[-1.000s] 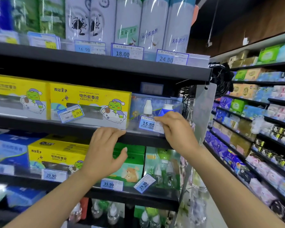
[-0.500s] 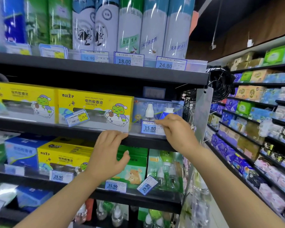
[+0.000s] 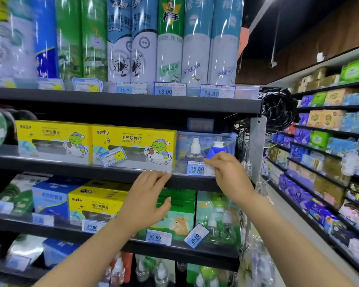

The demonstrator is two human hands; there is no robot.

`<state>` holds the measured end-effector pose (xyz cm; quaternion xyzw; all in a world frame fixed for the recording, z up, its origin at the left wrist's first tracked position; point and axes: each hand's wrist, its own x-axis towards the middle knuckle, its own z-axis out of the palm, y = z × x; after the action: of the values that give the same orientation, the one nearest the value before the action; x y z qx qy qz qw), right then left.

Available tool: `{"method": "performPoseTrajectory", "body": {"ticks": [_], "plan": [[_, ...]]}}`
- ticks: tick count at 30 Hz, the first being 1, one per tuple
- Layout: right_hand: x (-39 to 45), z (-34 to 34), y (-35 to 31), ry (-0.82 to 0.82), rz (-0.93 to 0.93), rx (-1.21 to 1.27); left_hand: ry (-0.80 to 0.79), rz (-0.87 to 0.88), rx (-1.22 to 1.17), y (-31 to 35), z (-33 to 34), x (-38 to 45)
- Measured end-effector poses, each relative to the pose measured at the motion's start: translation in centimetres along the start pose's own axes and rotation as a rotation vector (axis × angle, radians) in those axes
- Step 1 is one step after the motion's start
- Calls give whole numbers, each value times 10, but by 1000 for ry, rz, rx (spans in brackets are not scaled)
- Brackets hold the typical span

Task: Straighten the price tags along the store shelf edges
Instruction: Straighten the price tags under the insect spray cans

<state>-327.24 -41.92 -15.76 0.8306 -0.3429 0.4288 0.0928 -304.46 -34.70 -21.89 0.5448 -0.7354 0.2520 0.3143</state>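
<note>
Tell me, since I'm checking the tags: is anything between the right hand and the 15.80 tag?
Nothing visible. The right hand already has its fingers on the right end of the 15.80 tag, in the clear shelf strip.

- 15.80 tag (image 3: pixel 197 168) on the middle shelf edge, straight, reads "15.80".
- Tilted tag (image 3: pixel 113 156) on the yellow box (image 3: pixel 133 145) reads "29.9"; the box reads "电热蚊香液".
- Top shelf tags: "16.90" (image 3: pixel 131 90), "18.00" (image 3: pixel 168 89), "24.80" (image 3: pixel 217 91).
- Green can (image 3: pixel 170 38) reads "枪手".
- Lower shelf tags: "29.90" (image 3: pixel 92 226), "35.90" (image 3: pixel 158 237), and a tilted "29.90" (image 3: pixel 196 236).
- Other print is too blurred to read.
</note>
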Motion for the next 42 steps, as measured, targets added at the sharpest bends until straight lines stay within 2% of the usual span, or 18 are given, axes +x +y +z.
{"method": "performPoseTrajectory", "body": {"ticks": [10, 16, 21, 25, 34, 38, 42], "plan": [[2, -11, -27, -23, 25, -128, -46, 105, 52, -32, -17, -3], [18, 3, -86, 47, -90, -107, 52, 33, 44, -103, -42, -26], [38, 42, -138, 1, -172, -131, 51, -1, 78, -169, -58, -48], [53, 73, -160, -18, -140, -124, 62, -6, 44, -204, -60, -57], [78, 117, -182, 25, -24, -122, 183, 89, -52, -224, -44, -53], [91, 127, -188, 57, 15, -144, 266, 47, -114, -220, -36, -53], [95, 132, -188, 64, 32, -181, 284, 39, -144, -220, -32, -53]]}}
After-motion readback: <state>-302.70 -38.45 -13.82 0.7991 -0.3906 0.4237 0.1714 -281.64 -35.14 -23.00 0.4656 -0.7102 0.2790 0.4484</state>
